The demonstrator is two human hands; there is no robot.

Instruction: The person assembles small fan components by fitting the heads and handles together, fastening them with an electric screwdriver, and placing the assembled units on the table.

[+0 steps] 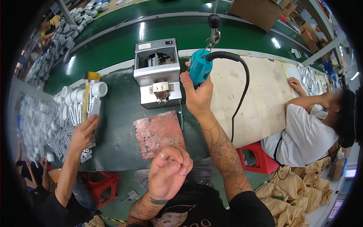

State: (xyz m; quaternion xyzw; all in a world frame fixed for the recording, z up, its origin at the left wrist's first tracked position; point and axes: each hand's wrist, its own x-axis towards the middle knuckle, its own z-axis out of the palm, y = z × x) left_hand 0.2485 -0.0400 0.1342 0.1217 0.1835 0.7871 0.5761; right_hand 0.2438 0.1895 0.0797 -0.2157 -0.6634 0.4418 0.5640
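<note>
My right hand (199, 94) is wrapped round a teal corded power driver (201, 69) that hangs from a hook. The driver's lower end is hidden. Close to my body, my left hand (171, 172) is raised with its fingers curled in toward the thumb and a ring on one finger. Anything between those fingers is too small or hidden to make out. A grey metal bench machine (158, 77) stands just left of the driver, its top partly open. Between the machine and my left hand lies a worn reddish square pad (159, 134) on the dark green bench mat (117, 117).
On the left a co-worker's hand (84, 132) holds up a yellow-headed hammer (90, 90) beside piled white-grey plastic parts (73, 106). A black cable (245, 81) loops right of my arm. A person in white (302, 132) sits at the right on a red stool (255, 157).
</note>
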